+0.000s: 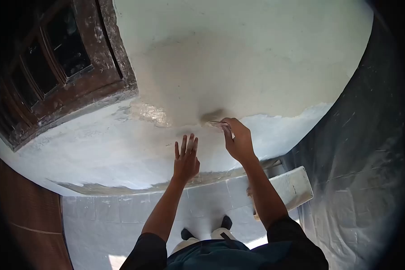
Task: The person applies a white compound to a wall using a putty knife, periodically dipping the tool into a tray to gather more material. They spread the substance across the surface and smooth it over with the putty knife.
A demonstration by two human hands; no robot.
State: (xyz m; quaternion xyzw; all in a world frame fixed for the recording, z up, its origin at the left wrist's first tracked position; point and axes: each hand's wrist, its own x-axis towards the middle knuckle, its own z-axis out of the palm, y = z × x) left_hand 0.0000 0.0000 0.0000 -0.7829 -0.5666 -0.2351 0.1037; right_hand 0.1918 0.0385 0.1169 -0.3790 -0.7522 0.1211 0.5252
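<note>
My right hand (238, 138) pinches a thin flat piece (218, 124) against the wall (189, 85), its edge lying along the surface. Whether this piece is a scraper or folded sandpaper I cannot make out. My left hand (186, 157) is open, fingers stretched upward, close to the lower white part of the wall; contact is not clear. Between the greenish upper coat and the whiter lower area runs an uneven, ragged border. A shiny rough patch (154, 114) shows on the wall to the left of the held piece.
At upper left is a dark wooden window frame (101, 67) with panes. A white-topped bench or box (292, 186) stands at lower right by my right arm. Plastic sheeting (360, 193) hangs on the right. Brown panelling (27, 211) is at left, above grey floor tiles (103, 216).
</note>
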